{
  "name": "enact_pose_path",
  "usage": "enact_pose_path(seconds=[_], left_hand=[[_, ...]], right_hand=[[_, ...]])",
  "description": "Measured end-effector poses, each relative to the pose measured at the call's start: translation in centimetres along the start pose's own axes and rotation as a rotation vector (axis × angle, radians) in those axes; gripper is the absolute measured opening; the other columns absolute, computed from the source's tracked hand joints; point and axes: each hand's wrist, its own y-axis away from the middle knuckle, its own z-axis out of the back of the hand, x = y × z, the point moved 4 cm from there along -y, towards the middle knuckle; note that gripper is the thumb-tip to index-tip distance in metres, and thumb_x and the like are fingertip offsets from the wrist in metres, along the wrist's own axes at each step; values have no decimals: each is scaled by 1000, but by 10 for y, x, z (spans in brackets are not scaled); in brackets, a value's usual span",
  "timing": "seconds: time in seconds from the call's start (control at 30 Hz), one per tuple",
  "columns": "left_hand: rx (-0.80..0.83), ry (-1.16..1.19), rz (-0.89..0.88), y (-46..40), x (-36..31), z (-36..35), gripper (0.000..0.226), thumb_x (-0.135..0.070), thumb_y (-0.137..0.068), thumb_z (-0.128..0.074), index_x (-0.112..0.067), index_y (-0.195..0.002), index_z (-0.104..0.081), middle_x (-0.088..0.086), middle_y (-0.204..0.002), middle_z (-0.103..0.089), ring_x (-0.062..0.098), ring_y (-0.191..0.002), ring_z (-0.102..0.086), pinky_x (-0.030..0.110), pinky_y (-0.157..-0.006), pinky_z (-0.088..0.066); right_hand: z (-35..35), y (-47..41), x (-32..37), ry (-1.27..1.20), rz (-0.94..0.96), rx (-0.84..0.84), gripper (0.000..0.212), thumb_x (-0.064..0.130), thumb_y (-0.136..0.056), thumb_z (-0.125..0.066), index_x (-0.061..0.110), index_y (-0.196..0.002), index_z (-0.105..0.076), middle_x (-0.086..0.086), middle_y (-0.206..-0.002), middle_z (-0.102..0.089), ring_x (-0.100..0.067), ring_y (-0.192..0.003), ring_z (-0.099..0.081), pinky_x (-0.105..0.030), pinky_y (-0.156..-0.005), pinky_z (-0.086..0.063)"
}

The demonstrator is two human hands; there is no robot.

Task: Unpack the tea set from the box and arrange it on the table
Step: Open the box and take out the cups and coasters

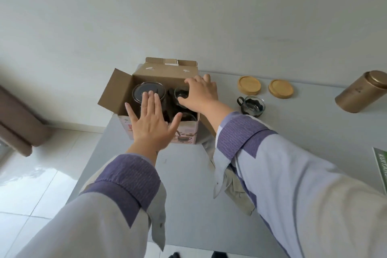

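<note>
An open cardboard box (165, 73) stands at the far left of the grey table (188, 174). Inside it, on the left, is a glass teapot (146, 90) with a dark lid, and on the right a glass cup (181, 91). My left hand (151, 123) hovers flat over the box's near side, fingers spread and straight. My right hand (200, 92) reaches into the right half of the box, its fingers and thumb curled round the cup's rim. Right of the box, another glass cup (252, 106) with a dark handle stands on the table, with two round wooden coasters (249, 85) (281, 88) behind it.
A gold tin canister (362, 92) lies on its side at the table's far right. A green printed sheet (381, 165) sticks in at the right edge. A brown piece of furniture (18, 123) stands on the tiled floor to the left. A white wall rises behind the table.
</note>
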Motion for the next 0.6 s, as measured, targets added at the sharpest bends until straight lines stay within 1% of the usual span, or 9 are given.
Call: enact_pose_path(seconds=[0.07,0.17,0.23,0.3,0.4,0.53,0.6], left_hand=[[-13,5,-6,3,2,-4,91,-72,-85,4,-11,-152,12,4,-160,16,18,-146,19,54,-115,14],[-40,10,-9,4,3,-8,90,-71,-85,4,-11,-151,13,4,-160,18,18,-146,20,51,-115,16],[-58,12,-13,3,3,-9,90,-71,-85,4,-11,-152,13,4,-160,18,17,-146,20,50,-114,18],[-72,14,-15,3,4,-10,90,-71,-85,3,-11,-152,12,4,-160,17,17,-146,20,49,-113,20],[-86,15,-15,2,5,-11,90,-72,-86,2,-11,-152,12,4,-160,17,17,-146,20,48,-111,22],[-71,11,-13,2,4,-11,90,-71,-86,2,-11,-152,13,4,-160,18,17,-146,20,49,-113,20],[-56,18,-3,2,3,-10,89,-70,-86,1,-11,-152,12,4,-160,16,17,-146,19,49,-114,18]], right_hand=[[-8,-3,0,75,-34,43,69,56,-76,-60,17,-131,-46,-4,-133,-49,-27,-122,-35,-40,-95,-32],[-11,-8,1,162,-53,61,74,60,-71,-63,13,-126,-47,-5,-126,-52,-26,-120,-36,-38,-90,-30],[-15,-12,4,175,-82,94,78,61,-69,-65,11,-126,-47,-5,-123,-54,-25,-119,-36,-37,-89,-29],[-23,-15,5,135,-144,102,81,62,-65,-68,12,-125,-48,-5,-120,-54,-25,-117,-35,-37,-89,-28],[-29,-17,6,93,-185,52,80,62,-64,-70,12,-122,-49,-4,-119,-54,-25,-116,-34,-37,-87,-27],[-23,-10,7,97,-149,-28,72,60,-65,-71,14,-118,-51,-2,-121,-52,-24,-116,-35,-38,-86,-27],[-16,-7,6,83,-141,-71,72,58,-66,-70,16,-121,-50,-1,-124,-50,-24,-116,-37,-37,-88,-29]])
